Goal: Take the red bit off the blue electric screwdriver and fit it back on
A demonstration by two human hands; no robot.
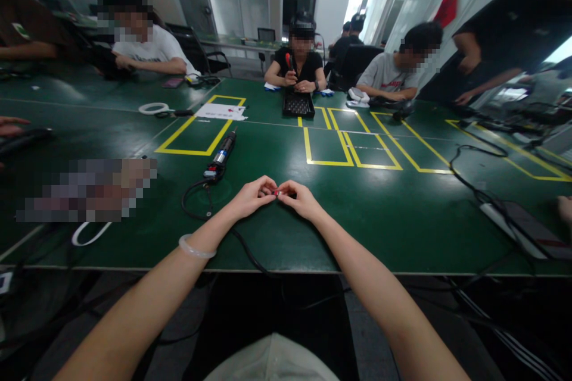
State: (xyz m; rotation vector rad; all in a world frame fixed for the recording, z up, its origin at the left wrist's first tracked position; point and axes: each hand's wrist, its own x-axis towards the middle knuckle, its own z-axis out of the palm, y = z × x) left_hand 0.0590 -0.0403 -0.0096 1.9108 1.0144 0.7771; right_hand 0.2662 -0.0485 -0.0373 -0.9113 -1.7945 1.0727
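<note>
My left hand (255, 197) and my right hand (302, 200) meet fingertip to fingertip just above the green table (277, 238). Between them they pinch a small red and pale piece (277, 193), mostly covered by the fingers, so its kind does not show. Both hands are closed on it. Beyond my left hand lies a pen-shaped electric screwdriver (220, 156), black and silver with a blue band, its tip pointing away from me. Its black cord (184, 199) loops back toward my left forearm.
Yellow tape rectangles (328, 162) mark the tabletop. A white sheet (220, 111) and a white ring-shaped coil (154, 108) lie farther left. Across the table a person sits behind a black tray (298, 106). Black cables (480, 190) and a dark flat device (531, 227) are at right.
</note>
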